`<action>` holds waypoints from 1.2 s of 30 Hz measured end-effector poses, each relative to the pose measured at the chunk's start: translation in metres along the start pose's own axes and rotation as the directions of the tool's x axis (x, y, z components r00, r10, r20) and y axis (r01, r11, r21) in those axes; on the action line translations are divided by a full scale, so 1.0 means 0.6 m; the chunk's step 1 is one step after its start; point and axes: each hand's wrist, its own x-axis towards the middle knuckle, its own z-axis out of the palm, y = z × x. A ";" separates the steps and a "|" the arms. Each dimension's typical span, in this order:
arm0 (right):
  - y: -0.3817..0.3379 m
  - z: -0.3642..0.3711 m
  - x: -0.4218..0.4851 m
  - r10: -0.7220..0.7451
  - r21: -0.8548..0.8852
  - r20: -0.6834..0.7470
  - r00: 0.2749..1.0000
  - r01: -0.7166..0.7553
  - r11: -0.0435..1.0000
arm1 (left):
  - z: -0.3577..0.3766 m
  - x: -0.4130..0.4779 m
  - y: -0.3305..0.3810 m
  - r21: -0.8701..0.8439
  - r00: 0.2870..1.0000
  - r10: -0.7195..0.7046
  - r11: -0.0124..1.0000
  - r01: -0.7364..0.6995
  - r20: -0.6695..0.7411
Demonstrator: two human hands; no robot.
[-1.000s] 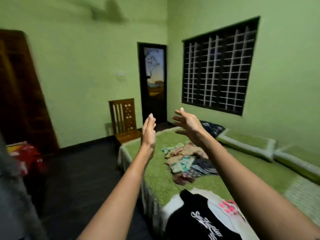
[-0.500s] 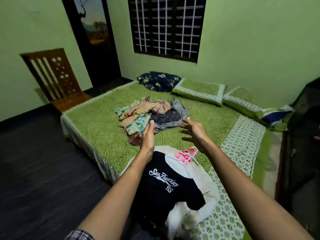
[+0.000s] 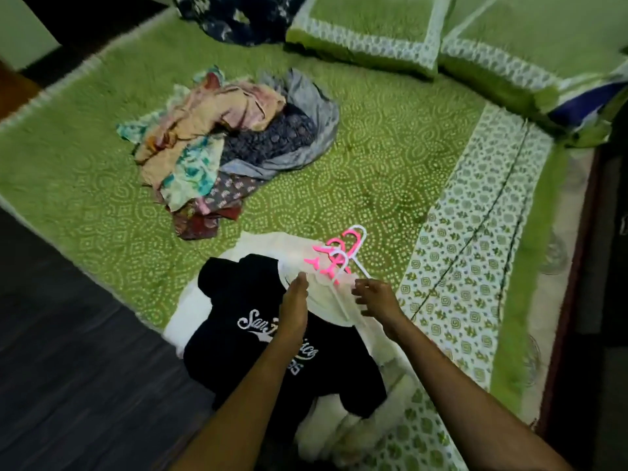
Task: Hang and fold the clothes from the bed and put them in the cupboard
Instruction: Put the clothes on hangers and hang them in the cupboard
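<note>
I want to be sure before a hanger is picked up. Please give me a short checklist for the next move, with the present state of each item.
1. Hangers within reach: ok. The pink and white hangers lie on the white garment, just ahead of both hands.
2. Left hand free: ok, fingers extended, holding nothing.
3. Right hand free: ok, fingers spread beside a white hanger arm, not closed on it.
4. Hangers separated: not ok, they overlap in one bunch.
5. Black shirt laid flat for hanging: not ok, it is rumpled over the white garment.
6. Pile of clothes out of the way: ok, it lies apart, further up the bed.
</note>
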 end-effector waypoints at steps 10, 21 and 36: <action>0.126 0.060 0.137 -0.005 -0.515 -0.003 1.000 0.002 0.857 | 0.008 0.121 -0.106 0.059 0.971 -0.225 0.971 0.230 -0.080; 0.144 0.095 0.138 -0.287 -0.543 -0.062 0.956 0.209 0.813 | -0.001 0.155 -0.119 0.232 0.980 -0.184 0.952 0.198 -0.079; 0.079 0.160 -0.050 -0.701 -0.569 0.249 0.668 0.687 0.452 | -0.089 -0.026 -0.053 -0.156 0.974 0.076 0.982 -0.111 -0.213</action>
